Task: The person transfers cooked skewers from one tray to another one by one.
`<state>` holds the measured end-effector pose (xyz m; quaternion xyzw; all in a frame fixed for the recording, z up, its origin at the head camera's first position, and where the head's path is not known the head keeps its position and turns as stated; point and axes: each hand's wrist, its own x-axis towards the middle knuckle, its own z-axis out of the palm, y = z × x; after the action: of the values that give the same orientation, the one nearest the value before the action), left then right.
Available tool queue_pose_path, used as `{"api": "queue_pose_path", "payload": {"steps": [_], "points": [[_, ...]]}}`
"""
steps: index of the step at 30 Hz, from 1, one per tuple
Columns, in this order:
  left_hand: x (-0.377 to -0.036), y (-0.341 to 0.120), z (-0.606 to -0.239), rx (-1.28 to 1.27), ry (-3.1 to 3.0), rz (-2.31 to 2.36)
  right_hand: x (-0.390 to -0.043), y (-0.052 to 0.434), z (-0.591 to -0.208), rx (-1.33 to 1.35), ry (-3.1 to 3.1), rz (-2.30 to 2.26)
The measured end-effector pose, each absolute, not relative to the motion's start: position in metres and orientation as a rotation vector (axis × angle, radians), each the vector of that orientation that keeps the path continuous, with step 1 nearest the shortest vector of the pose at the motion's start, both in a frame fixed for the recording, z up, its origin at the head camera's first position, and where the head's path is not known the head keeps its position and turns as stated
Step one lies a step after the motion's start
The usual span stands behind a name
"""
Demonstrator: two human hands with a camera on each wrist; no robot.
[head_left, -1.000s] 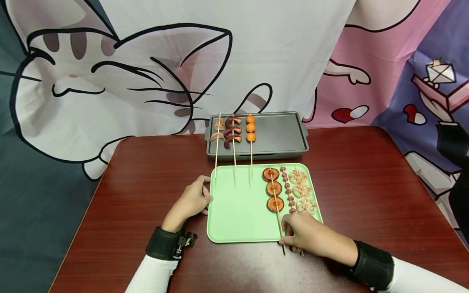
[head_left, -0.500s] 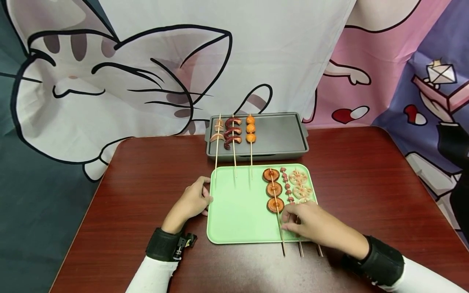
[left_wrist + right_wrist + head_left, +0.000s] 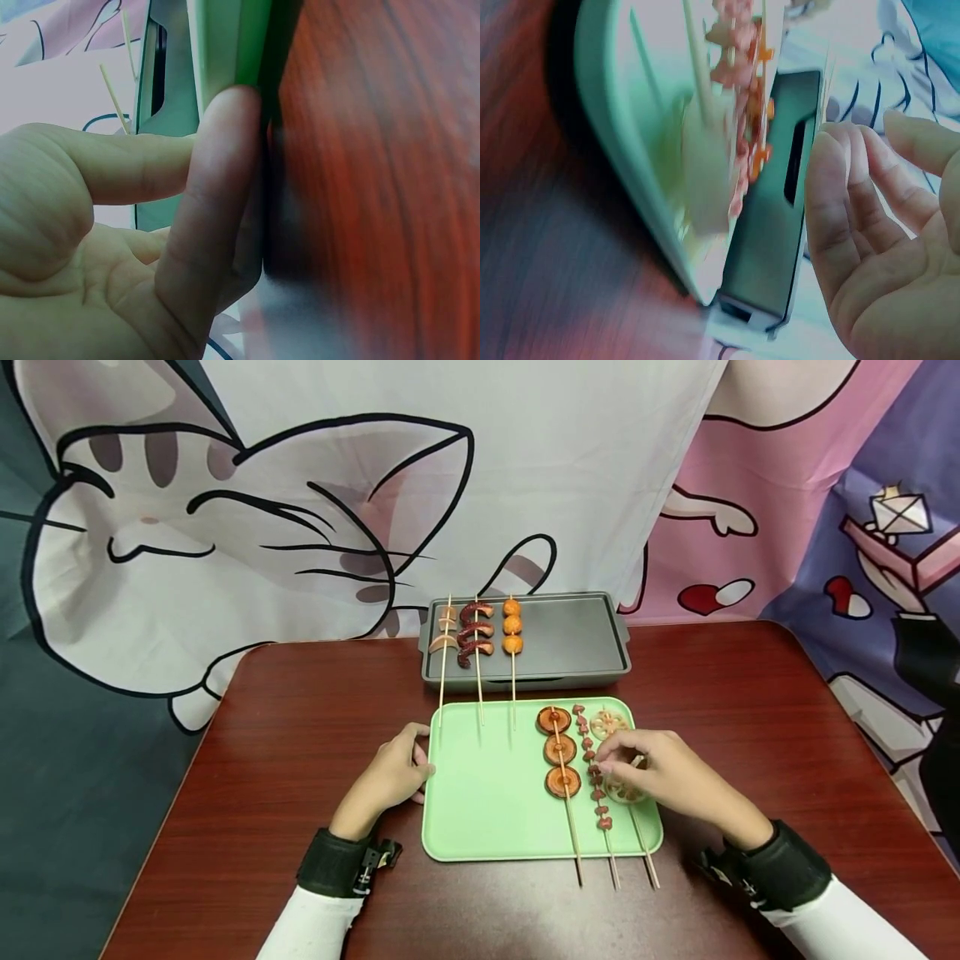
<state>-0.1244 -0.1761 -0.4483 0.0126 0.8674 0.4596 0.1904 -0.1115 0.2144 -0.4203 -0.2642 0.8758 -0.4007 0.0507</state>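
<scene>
Along the left rim of a light green tray point(image 3: 487, 814), my left hand point(image 3: 392, 767) grips the edge; its fingertips point(image 3: 229, 112) meet the rim in the left wrist view. My right hand point(image 3: 667, 770) hovers over the tray's right side with fingers bent and nothing between them. Beneath it lies a skewer of lotus root slices point(image 3: 607, 723), partly hidden by the hand. Just left of that is a skewer of small reddish meat pieces point(image 3: 604, 822). A skewer of round mushroom slices point(image 3: 562, 750) lies further left. Their stick ends stick out over the tray's front edge.
Behind the green tray stands a dark grey baking pan point(image 3: 573, 639). It bears a skewer of orange balls point(image 3: 512, 625), one of dark red curled tentacle-like pieces point(image 3: 476, 631) and one of pale pinkish pieces point(image 3: 444, 643). A printed curtain point(image 3: 570, 468) hangs behind the brown table point(image 3: 300, 710).
My right hand has let go of the skewer sticks near the tray's front edge and moved up and right over the lotus root slices. The left hand has stayed at the rim.
</scene>
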Motion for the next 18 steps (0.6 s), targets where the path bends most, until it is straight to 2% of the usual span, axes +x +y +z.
{"api": "queue_pose_path", "payload": {"steps": [8, 18], "points": [[-0.125, -0.176, -0.45, 0.016, 2.438, 1.298, -0.121, 0.228, -0.433, -0.726, 2.759, -1.27], [-0.125, -0.174, -0.451, 0.018, 2.445, 1.308, -0.128, 0.247, -0.437, -0.366, 2.861, -1.179]]}}
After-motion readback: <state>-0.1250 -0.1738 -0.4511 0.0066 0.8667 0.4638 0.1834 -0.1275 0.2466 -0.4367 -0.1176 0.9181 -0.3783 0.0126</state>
